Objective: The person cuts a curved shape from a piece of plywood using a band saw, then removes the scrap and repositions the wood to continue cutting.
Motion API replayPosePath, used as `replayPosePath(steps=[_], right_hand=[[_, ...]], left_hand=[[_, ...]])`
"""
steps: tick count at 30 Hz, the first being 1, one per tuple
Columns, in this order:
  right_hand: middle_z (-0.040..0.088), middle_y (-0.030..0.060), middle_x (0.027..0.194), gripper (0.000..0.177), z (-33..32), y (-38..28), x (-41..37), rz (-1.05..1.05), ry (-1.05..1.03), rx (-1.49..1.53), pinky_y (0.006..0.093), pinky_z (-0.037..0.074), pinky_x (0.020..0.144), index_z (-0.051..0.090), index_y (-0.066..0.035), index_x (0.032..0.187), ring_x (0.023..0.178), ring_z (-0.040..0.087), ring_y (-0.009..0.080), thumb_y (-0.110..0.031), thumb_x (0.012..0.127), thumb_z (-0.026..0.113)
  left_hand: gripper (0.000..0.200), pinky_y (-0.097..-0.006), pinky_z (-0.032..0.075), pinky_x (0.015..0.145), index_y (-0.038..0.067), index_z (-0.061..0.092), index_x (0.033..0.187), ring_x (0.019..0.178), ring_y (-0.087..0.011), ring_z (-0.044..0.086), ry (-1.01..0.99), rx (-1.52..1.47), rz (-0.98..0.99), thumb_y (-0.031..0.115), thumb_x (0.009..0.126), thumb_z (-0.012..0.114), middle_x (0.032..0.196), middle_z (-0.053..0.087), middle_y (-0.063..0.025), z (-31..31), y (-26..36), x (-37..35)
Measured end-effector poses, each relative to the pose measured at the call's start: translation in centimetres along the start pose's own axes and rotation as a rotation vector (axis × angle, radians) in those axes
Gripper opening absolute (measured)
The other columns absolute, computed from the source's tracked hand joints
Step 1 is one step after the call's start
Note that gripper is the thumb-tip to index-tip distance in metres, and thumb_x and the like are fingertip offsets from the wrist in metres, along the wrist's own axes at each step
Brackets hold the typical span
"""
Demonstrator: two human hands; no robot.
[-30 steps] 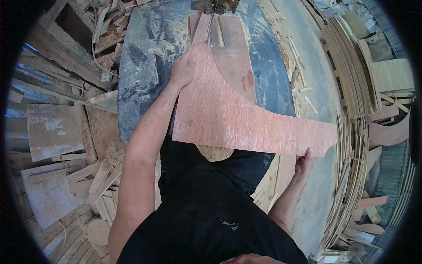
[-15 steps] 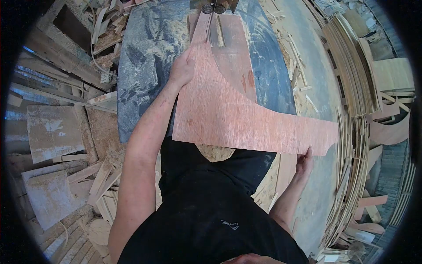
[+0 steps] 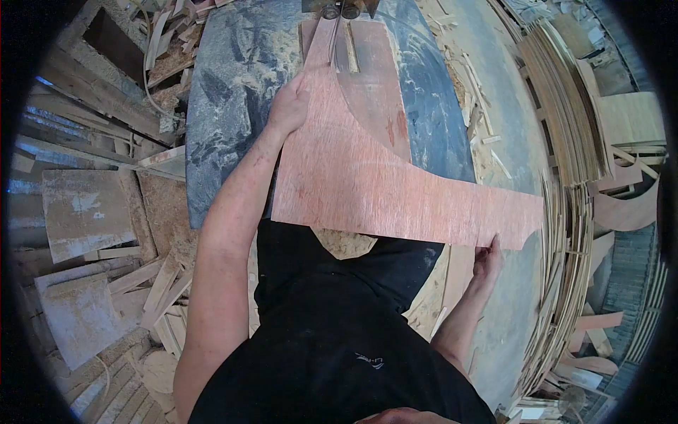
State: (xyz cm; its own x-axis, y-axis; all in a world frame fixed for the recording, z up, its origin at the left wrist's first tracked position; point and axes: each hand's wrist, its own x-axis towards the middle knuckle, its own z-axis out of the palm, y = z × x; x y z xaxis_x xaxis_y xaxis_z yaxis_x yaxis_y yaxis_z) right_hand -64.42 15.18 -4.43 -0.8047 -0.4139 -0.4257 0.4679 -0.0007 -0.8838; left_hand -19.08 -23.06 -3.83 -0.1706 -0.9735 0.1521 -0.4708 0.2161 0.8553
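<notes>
Your plywood sheet (image 3: 367, 177) lies on the table (image 3: 226, 85), its narrow end at the saw blade (image 3: 337, 34). Your left hand (image 3: 288, 107), fingers together, presses its edge near the blade. Your right hand (image 3: 487, 260) pinches the corner farthest from the blade.

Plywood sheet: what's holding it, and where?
Both hands hold the plywood sheet: left hand on its left edge near the saw blade, right hand at its near right corner.

Plywood (image 3: 367, 184): reddish-pink, fine straight grain. Table (image 3: 233, 92): dark blue-grey, mottled with pale dust. Shirt (image 3: 332, 339): black, small pale logo. Strips (image 3: 565, 106), right: pale tan. Boards (image 3: 85, 212), left: weathered grey, whitish patches. Floor (image 3: 508, 106): grey.
</notes>
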Motion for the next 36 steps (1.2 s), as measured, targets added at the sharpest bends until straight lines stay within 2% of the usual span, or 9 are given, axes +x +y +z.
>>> replayPosePath(steps=[7, 13, 16, 19, 21, 23, 27, 33, 36], right_hand=[[0.062, 0.0183, 0.119, 0.040, -0.8, 0.6, 0.7, -0.003, -0.037, 0.063, 0.0419, 0.059, 0.083, 0.051, 0.006, 0.127, 0.104, 0.064, 0.0287, -0.023, 0.101, 0.057], [0.060, 0.0193, 0.124, 0.042, -1.7, 1.0, 1.4, -0.007, -0.029, 0.017, 0.0438, 0.058, 0.086, 0.049, 0.007, 0.129, 0.107, 0.063, 0.0310, -0.023, 0.101, 0.056], [0.069, 0.0102, 0.097, 0.034, -0.7, 1.4, 0.9, -0.012, 0.044, 0.023, 0.0275, 0.057, 0.058, 0.063, -0.001, 0.111, 0.075, 0.067, 0.0170, -0.033, 0.101, 0.057], [0.060, 0.0197, 0.124, 0.041, -2.1, 1.4, 1.3, 0.016, -0.029, 0.050, 0.0446, 0.059, 0.087, 0.049, 0.006, 0.129, 0.108, 0.063, 0.0310, -0.024, 0.101, 0.056], [0.060, 0.0198, 0.124, 0.042, -2.7, 1.6, 1.9, 0.018, -0.034, 0.069, 0.0449, 0.058, 0.087, 0.049, 0.006, 0.129, 0.108, 0.063, 0.0309, -0.024, 0.101, 0.056], [0.060, 0.0199, 0.124, 0.043, -2.7, 1.8, 1.8, 0.009, -0.035, 0.070, 0.0449, 0.058, 0.087, 0.048, 0.006, 0.130, 0.108, 0.064, 0.0308, -0.024, 0.101, 0.056], [0.061, 0.0193, 0.124, 0.043, -2.0, 1.7, 1.1, -0.012, -0.074, 0.079, 0.0441, 0.058, 0.087, 0.048, 0.006, 0.130, 0.107, 0.064, 0.0300, -0.025, 0.101, 0.057], [0.062, 0.0175, 0.121, 0.042, -1.4, 1.5, 0.7, -0.011, -0.061, 0.084, 0.0432, 0.058, 0.085, 0.051, 0.005, 0.128, 0.106, 0.065, 0.0288, -0.026, 0.101, 0.058], [0.062, 0.0172, 0.122, 0.041, -1.2, 1.4, 0.7, 0.006, -0.028, 0.064, 0.0435, 0.058, 0.087, 0.051, 0.004, 0.128, 0.106, 0.064, 0.0286, -0.025, 0.100, 0.058]], left_hand=[[0.051, -0.0363, 0.039, 0.108, -0.003, 0.047, 0.140, 0.129, -0.0318, 0.054, 0.002, -0.006, -0.016, 0.024, 0.097, 0.051, 0.136, 0.057, -0.0236, 0.1, -0.5, 0.5], [0.053, -0.0365, 0.037, 0.110, -0.005, 0.046, 0.140, 0.133, -0.0326, 0.049, -0.057, 0.004, 0.035, 0.022, 0.096, 0.054, 0.140, 0.053, -0.0248, -0.8, 0.4, -0.5], [0.061, -0.0383, 0.033, 0.113, -0.006, 0.043, 0.142, 0.140, -0.0362, 0.039, -0.066, 0.126, 0.153, 0.024, 0.093, 0.061, 0.147, 0.042, -0.0295, -1.4, -0.2, -4.5], [0.076, -0.0415, 0.028, 0.116, -0.005, 0.037, 0.146, 0.144, -0.0424, 0.029, -0.252, 0.241, 0.161, 0.032, 0.087, 0.069, 0.153, 0.027, -0.0339, -4.4, 2.7, -12.1], [0.092, -0.0446, 0.027, 0.117, -0.004, 0.033, 0.148, 0.144, -0.0433, 0.028, -0.355, 0.359, 0.113, 0.038, 0.080, 0.078, 0.156, 0.021, -0.0321, -6.3, 4.4, -16.9], [0.097, -0.0479, 0.028, 0.116, -0.003, 0.039, 0.145, 0.144, -0.0429, 0.028, -0.362, 0.446, 0.172, 0.049, 0.074, 0.080, 0.157, 0.020, -0.0309, -7.5, 5.4, -20.3], [0.108, -0.0516, 0.030, 0.113, 0.000, 0.042, 0.145, 0.143, -0.0414, 0.030, -0.257, 0.507, 0.248, 0.059, 0.063, 0.083, 0.158, 0.020, -0.0268, -6.4, 3.2, -21.9], [0.114, -0.0502, 0.035, 0.110, 0.001, 0.043, 0.145, 0.135, -0.0413, 0.041, -0.187, 0.416, 0.230, 0.059, 0.055, 0.083, 0.158, 0.024, -0.0232, -5.4, 1.3, -21.1], [0.116, -0.0491, 0.033, 0.111, -0.001, 0.043, 0.144, 0.139, -0.0417, 0.036, -0.212, 0.388, 0.185, 0.053, 0.052, 0.088, 0.159, 0.022, -0.0247, -5.4, 1.2, -21.0]])
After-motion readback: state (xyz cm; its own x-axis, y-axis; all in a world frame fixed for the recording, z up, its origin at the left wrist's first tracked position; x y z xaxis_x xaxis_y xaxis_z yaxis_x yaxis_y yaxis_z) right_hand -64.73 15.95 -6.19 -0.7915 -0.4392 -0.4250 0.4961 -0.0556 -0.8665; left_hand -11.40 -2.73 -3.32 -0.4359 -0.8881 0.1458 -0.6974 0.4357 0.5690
